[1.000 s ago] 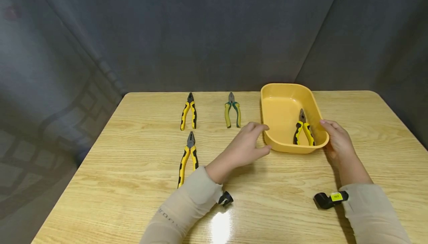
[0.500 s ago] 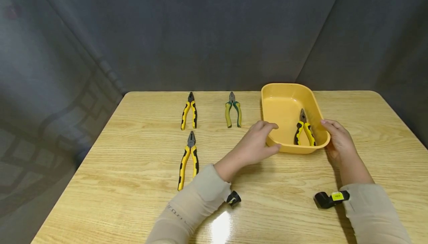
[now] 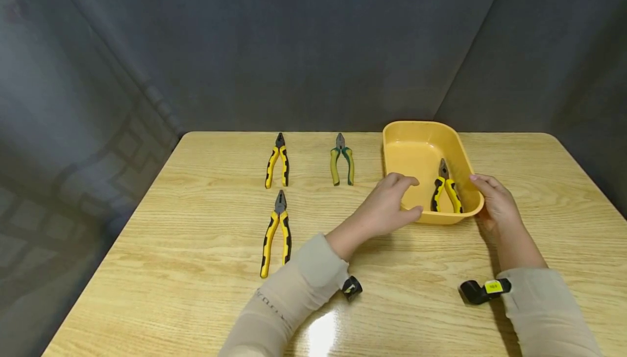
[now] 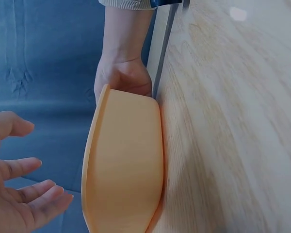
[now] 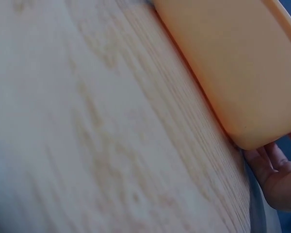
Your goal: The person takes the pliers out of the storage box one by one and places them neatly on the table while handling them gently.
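Observation:
My right hand (image 3: 497, 204) grips the near right corner of a yellow plastic bin (image 3: 411, 153), its thumb over the rim and its fingers down the outside wall. Inside the bin lies one pair of pliers (image 3: 446, 185) with yellow-and-black handles, jaws pointing away. My left hand (image 3: 384, 207) hovers over the bin's near left corner with thumb and fingers spread and nothing between them. The left wrist view shows these loose fingers (image 4: 19, 167) above the level of the bin's rim (image 4: 90, 141), apart from it. From the right wrist, the bin's outer wall (image 5: 233, 63) stands on the table.
On the wooden table (image 3: 171, 226), left of the bin, lie green-handled pliers (image 3: 341, 158). Farther left, two yellow-and-black pliers lie in a column, the far pair (image 3: 277, 161) and the near, longer pair (image 3: 276, 232), close to my left sleeve. A dark curtain (image 3: 313, 47) hangs behind the table.
My left hand has moved rightward, from beside the bin's left wall to over its near left corner. The right hand, bin and pliers have stayed put.

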Available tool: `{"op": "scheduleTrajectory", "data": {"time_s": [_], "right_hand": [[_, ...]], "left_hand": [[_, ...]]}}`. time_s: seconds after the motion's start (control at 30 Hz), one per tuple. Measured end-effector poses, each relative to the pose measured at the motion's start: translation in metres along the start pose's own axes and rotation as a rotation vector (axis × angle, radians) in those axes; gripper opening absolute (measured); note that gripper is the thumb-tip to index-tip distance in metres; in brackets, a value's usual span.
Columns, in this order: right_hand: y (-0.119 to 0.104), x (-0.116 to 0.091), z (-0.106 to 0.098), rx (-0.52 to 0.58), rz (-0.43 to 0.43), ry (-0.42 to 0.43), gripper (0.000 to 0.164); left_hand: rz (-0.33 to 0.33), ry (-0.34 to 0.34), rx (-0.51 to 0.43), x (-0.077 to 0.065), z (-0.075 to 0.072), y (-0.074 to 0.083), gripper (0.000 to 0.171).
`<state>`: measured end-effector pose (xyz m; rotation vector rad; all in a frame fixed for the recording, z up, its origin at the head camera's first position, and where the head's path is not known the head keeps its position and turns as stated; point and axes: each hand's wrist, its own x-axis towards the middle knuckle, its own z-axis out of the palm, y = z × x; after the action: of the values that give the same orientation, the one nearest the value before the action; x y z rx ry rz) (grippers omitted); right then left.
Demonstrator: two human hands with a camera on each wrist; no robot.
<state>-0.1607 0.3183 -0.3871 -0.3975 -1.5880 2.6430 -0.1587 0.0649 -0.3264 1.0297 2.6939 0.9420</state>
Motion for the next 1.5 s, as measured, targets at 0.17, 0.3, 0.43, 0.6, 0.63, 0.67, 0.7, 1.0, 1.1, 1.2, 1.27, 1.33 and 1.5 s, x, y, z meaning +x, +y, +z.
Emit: {"op": "scheduleTrajectory", "data": {"time_s": [0.17,0.3,0.43,0.6,0.63,0.67,0.7,1.0,1.1,1.2,1.27,1.33,1.5], "right_hand": [[0.0,0.0,0.0,-0.008,-0.003,0.003,0.005],[0.0,0.0,0.001,-0.016,-0.013,0.005,0.004],[-0.001,0.0,0.001,-0.014,-0.019,0.011,0.004],[-0.001,0.001,0.001,-0.021,-0.027,0.017,0.004],[-0.001,0.001,0.001,-0.022,-0.027,0.017,0.004],[0.0,0.001,0.001,-0.022,-0.028,0.017,0.004],[0.0,0.001,0.001,-0.021,-0.029,0.016,0.004],[0.001,0.001,0.0,-0.024,-0.025,0.014,0.004],[0.001,0.001,0.001,-0.015,-0.033,0.01,0.003],[0.002,0.001,0.001,-0.009,-0.037,0.006,0.004],[0.002,0.001,0.001,0.0,-0.037,0.003,0.004],[0.001,0.001,0.001,-0.009,-0.037,0.005,0.003],[0.001,0.001,0.001,-0.035,-0.031,0.028,0.004]], "left_hand": [[-0.021,-0.006,0.0,0.006,0.001,0.002,0.047],[-0.03,-0.018,-0.008,0.011,0.002,0.004,0.046],[-0.031,-0.03,-0.016,0.014,0.003,0.005,0.046],[-0.032,-0.031,-0.013,0.019,0.006,0.008,0.045],[-0.035,-0.03,-0.011,0.02,0.007,0.008,0.045],[-0.036,-0.029,-0.01,0.021,0.007,0.009,0.045],[-0.039,-0.028,-0.009,0.022,0.008,0.009,0.045],[-0.066,-0.027,-0.058,0.028,0.014,0.009,0.046],[-0.067,-0.025,-0.075,0.03,0.017,0.009,0.046],[-0.065,-0.022,-0.075,0.031,0.018,0.01,0.046],[-0.068,-0.019,-0.073,0.032,0.019,0.01,0.046],[-0.07,-0.013,-0.073,0.033,0.019,0.01,0.045],[-0.09,-0.01,-0.089,0.037,0.021,0.01,0.045]]}}
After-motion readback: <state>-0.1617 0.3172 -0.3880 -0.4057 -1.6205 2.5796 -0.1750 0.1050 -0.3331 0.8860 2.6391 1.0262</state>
